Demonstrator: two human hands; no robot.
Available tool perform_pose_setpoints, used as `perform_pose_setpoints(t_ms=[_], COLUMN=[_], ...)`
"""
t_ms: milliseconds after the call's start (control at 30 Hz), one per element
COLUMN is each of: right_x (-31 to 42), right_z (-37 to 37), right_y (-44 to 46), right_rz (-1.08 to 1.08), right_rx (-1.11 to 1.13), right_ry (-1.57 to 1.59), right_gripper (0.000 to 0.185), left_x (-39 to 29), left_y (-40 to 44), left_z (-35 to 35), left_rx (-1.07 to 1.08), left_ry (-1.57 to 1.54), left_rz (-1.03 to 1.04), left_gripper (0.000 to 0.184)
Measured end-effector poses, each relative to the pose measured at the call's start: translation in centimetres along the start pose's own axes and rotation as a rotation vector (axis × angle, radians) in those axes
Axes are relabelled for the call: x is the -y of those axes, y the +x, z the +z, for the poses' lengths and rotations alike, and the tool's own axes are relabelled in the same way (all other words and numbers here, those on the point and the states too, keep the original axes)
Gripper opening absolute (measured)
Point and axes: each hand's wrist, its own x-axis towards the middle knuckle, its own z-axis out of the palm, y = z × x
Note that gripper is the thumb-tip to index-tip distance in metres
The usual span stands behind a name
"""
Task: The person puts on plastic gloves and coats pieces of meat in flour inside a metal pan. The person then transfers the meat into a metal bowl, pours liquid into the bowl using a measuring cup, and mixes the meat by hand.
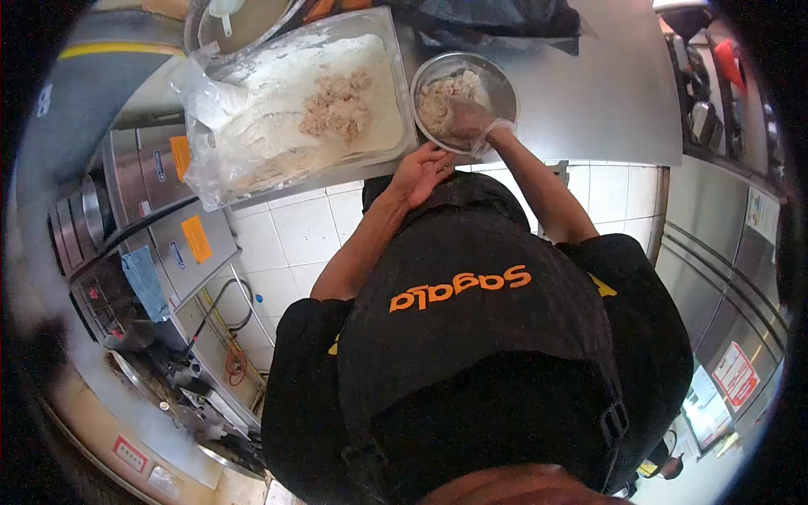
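A round metal bowl point(512, 93) stands at the near edge of the steel counter, holding pale, flour-coated pieces point(454, 91). My right hand point(473, 122), in a clear plastic glove, reaches down into the bowl. Its fingers are buried among the coated pieces and hidden. At the bowl's near left rim is my left hand point(417, 174), which looks bare, with thumb and fingers bent against the edge. Left of the bowl lies a large rectangular tray point(404, 101) of white flour point(278, 93), with a heap of tan, floured lumps point(338, 108) in it.
Crumpled clear plastic point(215, 105) drapes over the tray's left side. A pot point(278, 23) with a light-coloured scoop point(225, 12) stands behind it. Black plastic point(497, 18) lies at the counter's back. Steel equipment point(189, 244) is at left. Another person point(669, 467) shows at lower right.
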Motion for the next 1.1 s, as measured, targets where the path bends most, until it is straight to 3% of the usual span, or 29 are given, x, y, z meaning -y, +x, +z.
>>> perform_pose_setpoints(t_ms=[67,267,367,533,633,700,767,867,967,1067,1100], right_x=[-0.5,-1.7,-3.3,-2.8,-8.7,-8.3,-7.5,-7.7,-5.0,-4.6,-5.0], right_z=[1.5,0.5,0.0,-5.4,-1.2,-0.4,0.7,0.2,-2.9,-2.1,-1.6], right_y=[0.3,-0.4,-1.5,-2.9,2.1,3.1,3.8,6.6,4.3,2.9,2.4], right_rz=[-0.021,0.039,-0.131,-0.035,-0.235,-0.249,-0.047,-0.035,-0.035,-0.139,-0.246], right_rx=[-0.124,-0.129,-0.354,-0.231,-0.36,-0.404,-0.357,0.03,0.197,0.103,0.102], right_ry=[0.021,0.09,0.134,0.2,0.382,0.327,-0.019,-0.438,-0.115,0.078,0.272], right_gripper=[0.046,0.041,0.047,0.054,0.054,0.054,0.055,0.056,0.061,0.064,0.062], left_x=[0.0,-0.4,-0.4,-0.2,-0.1,-0.3,-0.3,-0.5,-0.4,-0.5,-0.4], left_y=[0.0,0.0,0.1,0.5,0.8,0.3,0.4,0.3,0.6,0.7,0.7], left_z=[0.3,0.2,0.3,-0.1,0.0,0.8,0.6,1.2,0.6,0.4,0.5], left_rx=[-0.054,-0.156,-0.146,-0.165,-0.189,-0.214,-0.182,-0.198,-0.161,-0.066,-0.031], left_ry=[0.031,0.04,0.085,0.12,0.098,0.073,0.076,0.03,-0.012,-0.072,-0.098], left_rz=[-0.03,-0.043,-0.027,-0.048,-0.038,-0.003,0.033,0.057,0.103,0.179,0.201], left_gripper=[0.038,0.037,0.037,0.043,0.046,0.049,0.05,0.051,0.045,0.043,0.043])
